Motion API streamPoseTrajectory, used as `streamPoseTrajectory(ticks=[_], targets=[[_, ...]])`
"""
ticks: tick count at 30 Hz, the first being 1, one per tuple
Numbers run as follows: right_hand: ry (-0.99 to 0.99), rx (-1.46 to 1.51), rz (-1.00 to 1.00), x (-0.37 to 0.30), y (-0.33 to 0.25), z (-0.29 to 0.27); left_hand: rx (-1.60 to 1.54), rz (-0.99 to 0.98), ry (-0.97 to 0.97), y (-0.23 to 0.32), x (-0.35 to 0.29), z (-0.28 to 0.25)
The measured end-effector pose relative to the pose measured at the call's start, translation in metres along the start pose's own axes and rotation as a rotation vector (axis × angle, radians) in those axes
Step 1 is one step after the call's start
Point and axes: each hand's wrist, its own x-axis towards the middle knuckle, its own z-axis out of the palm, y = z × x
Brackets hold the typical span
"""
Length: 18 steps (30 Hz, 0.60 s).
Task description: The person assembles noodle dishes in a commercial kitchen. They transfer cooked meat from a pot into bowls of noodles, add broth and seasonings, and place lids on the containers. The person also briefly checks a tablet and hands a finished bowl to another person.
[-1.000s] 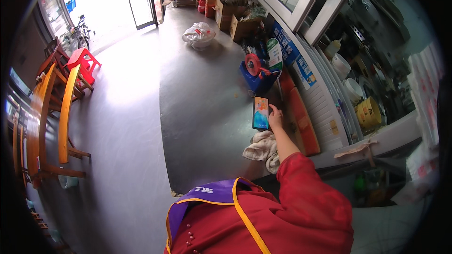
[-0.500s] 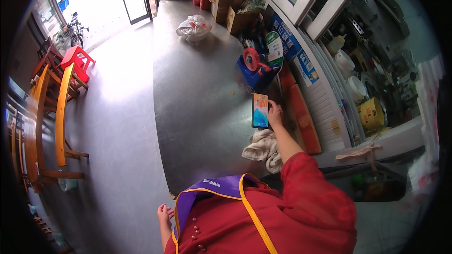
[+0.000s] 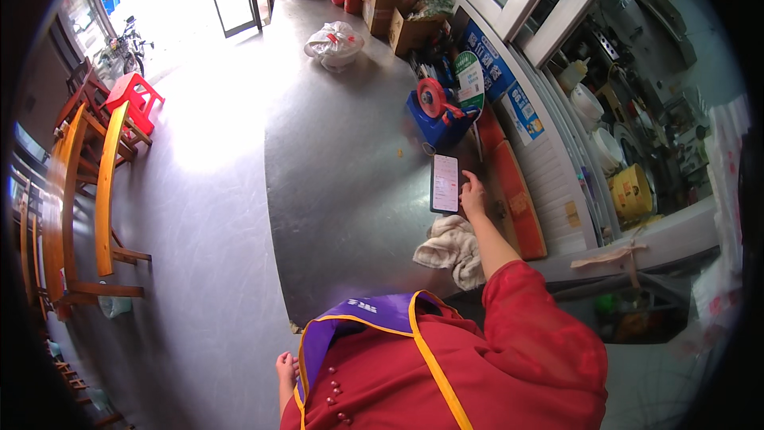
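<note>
A phone (image 3: 444, 184) lies on the grey metal counter with its screen lit in white and pale pink. Just beside its right edge is my right hand (image 3: 471, 191), holding nothing, with the index finger stretched out and the other fingers bent. A crumpled whitish towel (image 3: 450, 248) lies on the counter below the phone, close to my right forearm. Down by my side, left of the purple apron (image 3: 350, 315) with yellow edging, hangs my left hand (image 3: 286, 368). Its fingers are loosely bent and apart, with nothing visible in them; the apron's edge is near it.
Beyond the phone stands a blue tape dispenser (image 3: 436, 121) with a red reel. Farther along the counter are a tied white plastic bag (image 3: 334, 44), cardboard boxes (image 3: 382, 9) and red bottles. A wooden bench (image 3: 113, 191) and a red stool (image 3: 134, 99) stand at the left.
The phone's screen has gone from a colourful picture with icons to a white page. My right hand has shifted slightly off the phone's edge, its index finger now stretched out.
</note>
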Motion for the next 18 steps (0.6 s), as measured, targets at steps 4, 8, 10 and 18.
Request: streamPoseTrajectory(ticks=[4, 8, 10, 18], targets=[[-0.033, 0.014, 0.009, -0.001, -0.013, -0.009, 0.021, 0.015, -0.021, -0.004, 0.000, -0.008], [-0.112, -0.024, 0.145, -0.005, -0.030, -0.020, 0.011, 0.029, -0.008, 0.002, -0.001, -0.002], [-0.067, -0.079, -0.054, -0.007, -0.039, -0.025, -0.011, 0.031, -0.004, 0.007, -0.002, 0.004], [-0.053, -0.088, -0.015, -0.006, -0.065, -0.031, 0.061, 0.054, -0.005, 0.025, -0.007, 0.017]])
